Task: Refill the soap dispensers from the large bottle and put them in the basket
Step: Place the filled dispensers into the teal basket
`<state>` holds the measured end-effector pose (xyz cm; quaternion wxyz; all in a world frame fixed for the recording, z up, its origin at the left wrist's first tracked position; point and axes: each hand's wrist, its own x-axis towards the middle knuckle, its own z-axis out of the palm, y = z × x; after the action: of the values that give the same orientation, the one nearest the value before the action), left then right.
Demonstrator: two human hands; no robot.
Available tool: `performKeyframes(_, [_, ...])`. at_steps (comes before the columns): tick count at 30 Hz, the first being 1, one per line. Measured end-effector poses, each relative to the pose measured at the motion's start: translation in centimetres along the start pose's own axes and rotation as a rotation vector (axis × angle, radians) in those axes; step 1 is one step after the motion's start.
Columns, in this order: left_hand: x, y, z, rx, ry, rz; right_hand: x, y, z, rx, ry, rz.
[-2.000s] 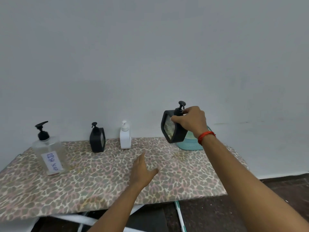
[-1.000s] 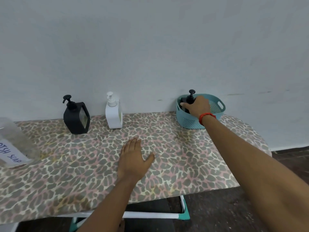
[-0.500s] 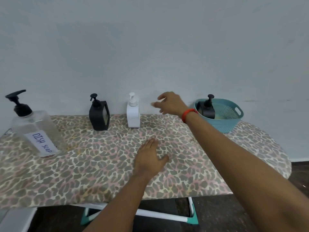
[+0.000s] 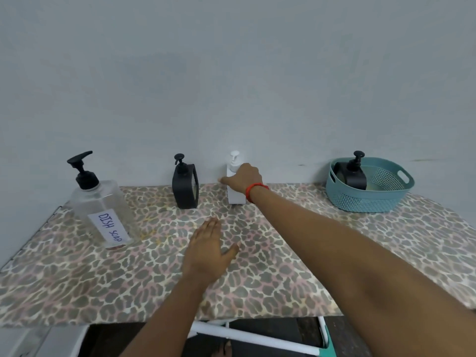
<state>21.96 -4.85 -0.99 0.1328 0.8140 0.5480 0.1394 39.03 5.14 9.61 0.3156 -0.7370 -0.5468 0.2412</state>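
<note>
Everywhere leopard-print tabletop [image 4: 283, 274] against bare grey wall [image 4: 231, 73]; right hand [image 4: 243, 178] grip around white dispenser [image 4: 235, 197].

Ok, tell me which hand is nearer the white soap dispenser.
Right. The right hand is at the white soap dispenser, covering its upper body; the left hand lies flat on the table, nearer the camera.

"DISH SOAP" on large bottle [image 4: 103, 212]

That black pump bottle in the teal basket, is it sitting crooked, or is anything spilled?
Slightly crooked: the black pump dispenser leans against the left wall of the teal plastic basket instead of standing straight. No spill shows on the leopard-print table cover; the other bottles stand upright.
</note>
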Motion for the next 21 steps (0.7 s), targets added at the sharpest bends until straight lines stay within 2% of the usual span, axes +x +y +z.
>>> performKeyframes(4, [0.1,0.0,0.0,0.012,-0.002,0.009,-0.2,0.3,0.9,0.098,0.085,0.053])
performKeyframes(9, [0.1,1.5,0.5,0.013,-0.041,0.051,-1.3,1.8,-2.4,0.19,0.148,0.079])
performKeyframes(15, [0.8,8.0,3.1,-0.029,-0.081,0.106,-3.9,3.6,-11.6,0.136,0.269,-0.007])
performKeyframes(21, [1.8,16.0,5.9,-0.04,-0.179,0.185,-6.4,5.9,-23.2,0.077,0.475,-0.053])
